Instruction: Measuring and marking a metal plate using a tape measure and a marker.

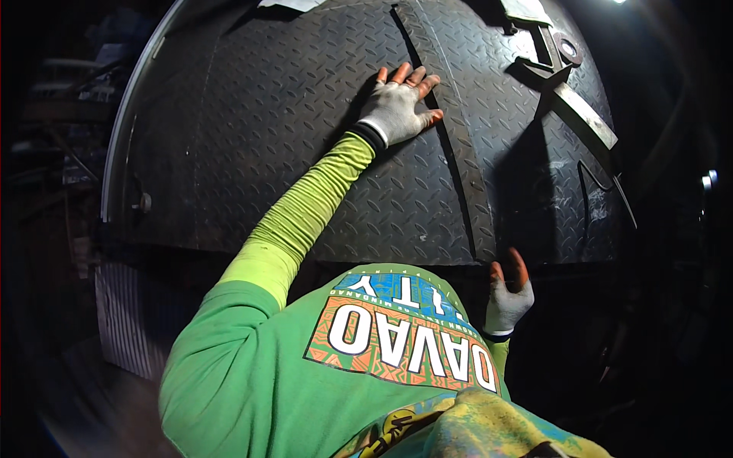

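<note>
My left hand [398,105], in a grey glove, lies on a dark diamond-pattern metal plate [282,130] with its fingers spread. Its thumb and fingertips reach the left edge of a long flat metal bar [458,145], which runs from the far side to the near edge of the plate. At the bar's near end, just off the plate's edge, is my right hand [509,300], also gloved. Its thumb and forefinger are apart with nothing seen between them; the other fingers are hard to make out.
On the plate's right side rests a metal bracket with a round ring [567,49] and a flat arm [584,114]. A thin bent rod [586,195] lies nearer. A pale sheet [294,4] is at the far edge, and corrugated metal [126,320] stands at lower left. The surroundings are dark.
</note>
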`<state>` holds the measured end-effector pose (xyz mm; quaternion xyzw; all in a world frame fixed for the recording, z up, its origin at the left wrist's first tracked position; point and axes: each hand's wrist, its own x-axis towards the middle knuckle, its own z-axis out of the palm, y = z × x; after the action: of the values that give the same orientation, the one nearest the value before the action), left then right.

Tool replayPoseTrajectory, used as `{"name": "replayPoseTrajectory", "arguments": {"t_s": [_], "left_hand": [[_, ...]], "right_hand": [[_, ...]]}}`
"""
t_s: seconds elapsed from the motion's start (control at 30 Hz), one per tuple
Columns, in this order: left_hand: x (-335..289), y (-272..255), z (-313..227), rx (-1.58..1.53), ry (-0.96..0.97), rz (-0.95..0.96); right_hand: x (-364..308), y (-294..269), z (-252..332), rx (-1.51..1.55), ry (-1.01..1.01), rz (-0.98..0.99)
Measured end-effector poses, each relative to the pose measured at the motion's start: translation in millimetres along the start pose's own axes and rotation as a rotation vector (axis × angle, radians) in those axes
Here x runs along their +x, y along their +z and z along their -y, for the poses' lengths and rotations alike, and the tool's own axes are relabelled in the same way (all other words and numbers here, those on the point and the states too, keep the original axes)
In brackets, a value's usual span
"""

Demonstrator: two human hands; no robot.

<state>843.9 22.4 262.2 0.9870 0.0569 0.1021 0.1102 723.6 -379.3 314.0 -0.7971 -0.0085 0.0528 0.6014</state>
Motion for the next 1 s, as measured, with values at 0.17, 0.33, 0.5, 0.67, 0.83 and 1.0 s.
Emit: {"name": "replayPoseTrajectory", "arguments": {"t_s": [0.17,0.33,0.5,0.67,0.83,1.0], "left_hand": [[-0.4,1.6,2.3,-0.021,0.028,-0.025],[3.8,-13.6,-1.2,-0.015,-0.017,-0.143],[55.5,-36.5,-12.3,-0.285,-0.448,-0.206],[121.9,-28.5,-28.9,0.084,-0.635,0.057],[130.8,-27.4,-39.3,0.095,-0.699,0.079],[126.9,-36.6,-47.5,-0.105,-0.798,0.085]], "right_hand": [[3.4,-1.4,3.0,-0.002,-0.012,0.009],[3.8,-5.2,7.3,-0.051,0.015,0.036],[3.3,-2.5,10.1,-0.064,0.009,0.025],[4.8,-0.9,13.1,-0.084,0.011,0.058],[7.8,-6.2,12.1,-0.094,-0.011,0.044],[8.9,-8.9,6.4,-0.088,-0.034,0.048]]}}
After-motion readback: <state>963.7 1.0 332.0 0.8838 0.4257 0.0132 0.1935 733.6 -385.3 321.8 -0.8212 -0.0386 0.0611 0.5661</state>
